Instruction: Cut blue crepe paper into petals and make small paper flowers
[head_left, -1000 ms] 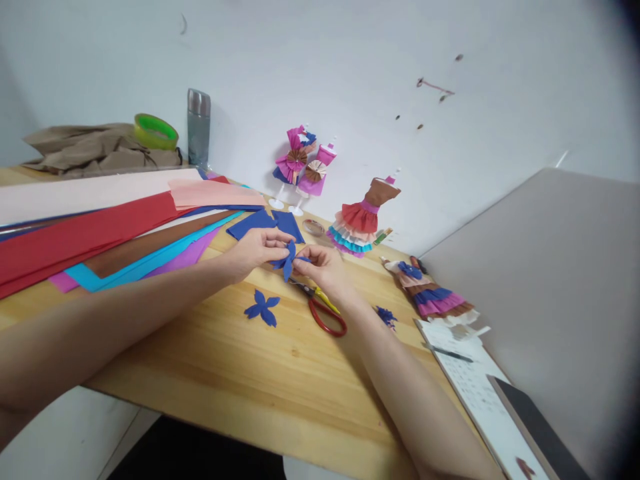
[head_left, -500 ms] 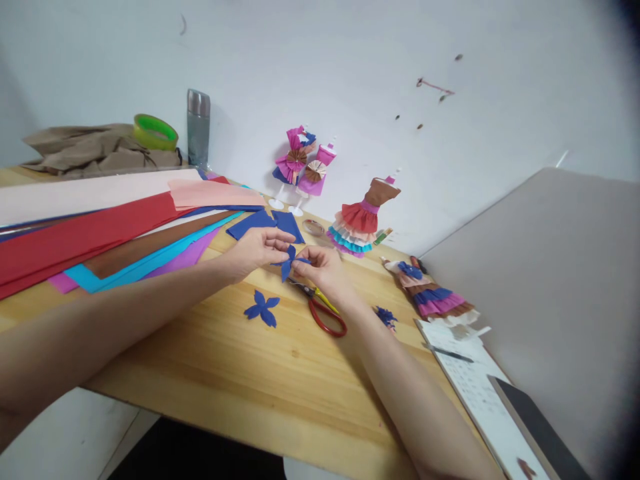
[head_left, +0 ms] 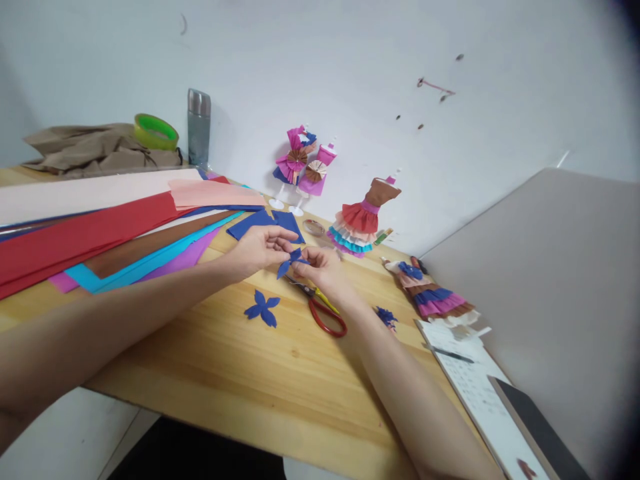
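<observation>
Between my hands, above the wooden table (head_left: 280, 400), is a blue paper flower (head_left: 285, 268) with pointed petals. My right hand (head_left: 323, 270) pinches it between thumb and fingers. My left hand (head_left: 263, 252) has its thumb and fingertips closed at the flower's upper left petals. A second blue paper flower (head_left: 262, 308) lies flat on the table, nearer to me. Scissors (head_left: 327, 319) with red and yellow handles rest under my right hand, their blades partly hidden. Just behind my left hand lie folded blue paper pieces (head_left: 289, 225).
Coloured paper sheets (head_left: 100, 233) spread over the left side. Small dress forms in paper dresses (head_left: 367, 210) stand along the wall; another paper dress (head_left: 435, 293) lies at right. A tape roll (head_left: 314, 227), a flask (head_left: 199, 133) and a notebook (head_left: 467, 380) with a pen are around.
The flower between my fingers has turned and tilted, its lower petal now pointing more to the left. My hands have barely moved; the flower on the table lies as before.
</observation>
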`<act>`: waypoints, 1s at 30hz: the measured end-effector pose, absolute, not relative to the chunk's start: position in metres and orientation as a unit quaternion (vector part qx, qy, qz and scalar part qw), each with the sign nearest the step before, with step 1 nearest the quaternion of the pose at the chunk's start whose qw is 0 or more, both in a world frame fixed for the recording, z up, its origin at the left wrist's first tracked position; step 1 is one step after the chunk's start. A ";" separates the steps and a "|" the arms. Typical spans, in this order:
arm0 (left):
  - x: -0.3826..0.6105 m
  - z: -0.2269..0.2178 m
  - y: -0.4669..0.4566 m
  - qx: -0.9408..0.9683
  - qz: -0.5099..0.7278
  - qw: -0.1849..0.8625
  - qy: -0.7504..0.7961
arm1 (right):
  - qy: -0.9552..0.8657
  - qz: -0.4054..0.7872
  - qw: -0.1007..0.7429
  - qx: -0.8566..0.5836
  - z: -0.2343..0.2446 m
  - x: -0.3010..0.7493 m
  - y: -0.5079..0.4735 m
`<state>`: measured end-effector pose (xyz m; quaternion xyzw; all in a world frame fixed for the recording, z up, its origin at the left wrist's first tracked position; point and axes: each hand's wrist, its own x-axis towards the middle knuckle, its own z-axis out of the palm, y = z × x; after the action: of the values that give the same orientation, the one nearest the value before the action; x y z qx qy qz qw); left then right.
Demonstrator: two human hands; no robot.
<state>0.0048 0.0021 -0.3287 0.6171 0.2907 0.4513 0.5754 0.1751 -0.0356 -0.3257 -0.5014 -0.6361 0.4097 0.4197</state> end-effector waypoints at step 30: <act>0.005 -0.329 0.000 0.691 0.427 0.490 0.314 | -0.616 0.434 0.457 -0.472 -0.332 0.174 -0.033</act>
<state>0.0054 0.0001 -0.3287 0.6915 0.3141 0.4274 0.4904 0.1739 -0.0327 -0.3319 -0.4724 -0.6162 0.4335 0.4573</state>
